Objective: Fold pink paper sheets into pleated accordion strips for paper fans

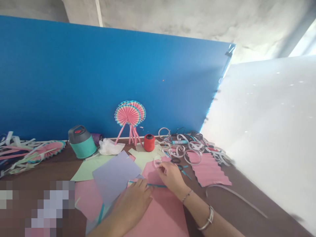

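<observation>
My left hand (137, 197) lies flat, palm down, on a pink paper sheet (164, 210), its fingers stretched toward the sheet's far edge. Along that edge runs a narrow blue strip (158, 186). Just beyond it, my right hand (171, 176) is closed in a pinch, with a thin curled white strip (156, 161) at its fingertips; the exact contact is too small to see. Under and around my hands are a lilac sheet (118, 174), pale green paper (91, 166) and other pink pieces (87, 197). Dark-handled scissors (181, 168) lie beside my right hand.
Behind stand a red thread spool (149, 143), round pink paper fans (128, 114) and a teal container (83, 144). White curled strips (195, 148) and pleated pink paper (209, 169) lie right. Strips and another fan (48, 149) are left. A blue panel (103, 75) rises behind.
</observation>
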The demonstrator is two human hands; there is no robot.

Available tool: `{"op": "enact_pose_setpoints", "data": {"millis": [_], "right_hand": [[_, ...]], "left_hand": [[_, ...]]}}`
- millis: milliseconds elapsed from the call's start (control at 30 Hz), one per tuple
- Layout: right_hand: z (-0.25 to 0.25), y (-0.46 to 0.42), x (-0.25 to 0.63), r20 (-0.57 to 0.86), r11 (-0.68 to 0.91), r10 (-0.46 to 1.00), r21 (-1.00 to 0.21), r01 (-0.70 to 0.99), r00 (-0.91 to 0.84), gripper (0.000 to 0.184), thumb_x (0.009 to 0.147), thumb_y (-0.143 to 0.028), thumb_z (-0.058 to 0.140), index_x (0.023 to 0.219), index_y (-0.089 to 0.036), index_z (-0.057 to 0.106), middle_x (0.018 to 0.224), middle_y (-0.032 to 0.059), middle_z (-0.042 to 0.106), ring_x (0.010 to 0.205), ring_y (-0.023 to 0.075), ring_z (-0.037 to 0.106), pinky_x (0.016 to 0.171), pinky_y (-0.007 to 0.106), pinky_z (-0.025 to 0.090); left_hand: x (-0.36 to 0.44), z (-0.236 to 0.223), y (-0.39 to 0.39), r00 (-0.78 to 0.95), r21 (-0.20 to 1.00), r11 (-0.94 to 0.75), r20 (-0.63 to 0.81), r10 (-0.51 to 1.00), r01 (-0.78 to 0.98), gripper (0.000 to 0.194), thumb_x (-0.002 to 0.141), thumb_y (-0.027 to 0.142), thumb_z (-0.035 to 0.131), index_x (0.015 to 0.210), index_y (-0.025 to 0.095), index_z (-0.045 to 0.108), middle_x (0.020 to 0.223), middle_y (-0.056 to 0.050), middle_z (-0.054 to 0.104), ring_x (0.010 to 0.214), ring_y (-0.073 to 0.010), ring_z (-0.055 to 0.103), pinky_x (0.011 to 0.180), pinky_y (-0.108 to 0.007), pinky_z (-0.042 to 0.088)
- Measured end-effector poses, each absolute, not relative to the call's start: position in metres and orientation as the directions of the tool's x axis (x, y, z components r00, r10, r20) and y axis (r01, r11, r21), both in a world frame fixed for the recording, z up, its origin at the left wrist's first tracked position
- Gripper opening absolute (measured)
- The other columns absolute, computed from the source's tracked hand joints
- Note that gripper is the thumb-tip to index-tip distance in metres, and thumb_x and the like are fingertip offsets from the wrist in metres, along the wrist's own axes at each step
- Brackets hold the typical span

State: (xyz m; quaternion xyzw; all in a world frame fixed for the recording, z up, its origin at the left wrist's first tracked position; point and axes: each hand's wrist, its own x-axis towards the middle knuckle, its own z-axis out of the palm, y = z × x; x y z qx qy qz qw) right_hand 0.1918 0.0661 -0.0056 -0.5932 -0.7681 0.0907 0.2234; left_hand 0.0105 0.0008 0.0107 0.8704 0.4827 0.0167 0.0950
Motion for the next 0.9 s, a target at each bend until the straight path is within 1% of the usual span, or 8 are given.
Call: {"op": "enact_pose_setpoints", "data": {"millis": [67,133,233,300,500,700,800,900], "right_hand": [[-0.004,0.076,0.199,0.228,0.252,0.959,-0.430,0.867,-0.165,0.021,0.086,-0.020,0.048,0.078,-0.019,0.067,0.079,0.0011,0.070,0.078,0.0153,0.061,0.070,0.024,0.036],[0.000,0.091,0.207,0.218,0.210,0.967,-0.395,0.894,-0.131,0.024,0.087,-0.020,0.046,0.081,-0.020,0.069,0.086,0.0018,0.070,0.083,0.0151,0.061,0.071,0.023,0.037],[0.010,0.121,0.216,0.198,0.163,0.972,-0.165,0.973,-0.130,0.030,0.089,-0.020,0.042,0.083,-0.021,0.071,0.097,0.0046,0.070,0.098,0.0192,0.058,0.082,0.027,0.037],[0.014,0.143,0.218,0.185,0.163,0.973,-0.121,0.979,-0.139,0.032,0.089,-0.019,0.041,0.085,-0.020,0.072,0.101,0.0076,0.069,0.104,0.0226,0.056,0.086,0.031,0.037],[0.008,0.192,0.215,0.077,0.197,0.979,-0.084,0.977,-0.191,0.030,0.082,-0.013,0.048,0.097,-0.020,0.072,0.103,0.0101,0.070,0.101,0.0218,0.061,0.079,0.028,0.042],[0.000,0.205,0.219,0.022,0.157,0.988,-0.069,0.985,-0.156,0.029,0.082,-0.012,0.048,0.103,-0.012,0.068,0.102,0.0169,0.069,0.096,0.0240,0.064,0.077,0.029,0.043],[0.002,0.202,0.219,0.039,0.158,0.987,-0.060,0.986,-0.156,0.026,0.082,-0.014,0.049,0.101,-0.010,0.066,0.102,0.0186,0.067,0.099,0.0254,0.061,0.080,0.031,0.042],[0.006,0.195,0.219,0.110,0.167,0.981,-0.055,0.984,-0.161,0.027,0.086,-0.016,0.045,0.105,-0.009,0.063,0.113,0.0190,0.063,0.109,0.0265,0.055,0.086,0.033,0.038]], "left_hand": [[0.011,0.009,0.002,0.533,0.183,-0.514,-0.071,0.843,0.838,0.027,0.091,0.021,0.042,0.114,0.024,0.056,0.109,-0.008,0.055,0.101,-0.0248,0.051,0.084,-0.037,0.041],[0.011,0.007,0.003,0.539,0.179,-0.521,-0.070,0.840,0.835,0.029,0.091,0.022,0.042,0.117,0.024,0.055,0.110,-0.008,0.055,0.102,-0.0244,0.050,0.085,-0.036,0.041],[0.011,0.008,0.003,0.560,0.167,-0.544,-0.072,0.825,0.823,0.029,0.092,0.022,0.040,0.117,0.023,0.055,0.108,-0.009,0.055,0.102,-0.0244,0.050,0.087,-0.037,0.040],[0.012,0.011,0.002,0.559,0.161,-0.543,-0.078,0.826,0.824,0.029,0.092,0.021,0.039,0.116,0.023,0.055,0.108,-0.009,0.055,0.101,-0.0244,0.051,0.088,-0.038,0.040],[0.010,0.007,0.002,0.557,0.144,-0.547,-0.041,0.830,0.825,0.028,0.093,0.026,0.041,0.118,0.025,0.053,0.109,-0.009,0.055,0.100,-0.0246,0.052,0.086,-0.039,0.041],[0.008,0.000,0.002,0.554,0.135,-0.547,-0.018,0.832,0.826,0.026,0.093,0.027,0.042,0.116,0.024,0.053,0.110,-0.008,0.054,0.099,-0.0233,0.051,0.088,-0.037,0.039],[0.007,-0.001,0.002,0.557,0.135,-0.551,-0.010,0.830,0.824,0.025,0.093,0.028,0.043,0.115,0.024,0.054,0.108,-0.008,0.054,0.099,-0.0234,0.051,0.087,-0.037,0.040],[0.007,0.000,0.003,0.559,0.132,-0.552,-0.013,0.829,0.823,0.024,0.092,0.028,0.043,0.113,0.024,0.055,0.107,-0.008,0.055,0.098,-0.0239,0.052,0.086,-0.038,0.040]]}}
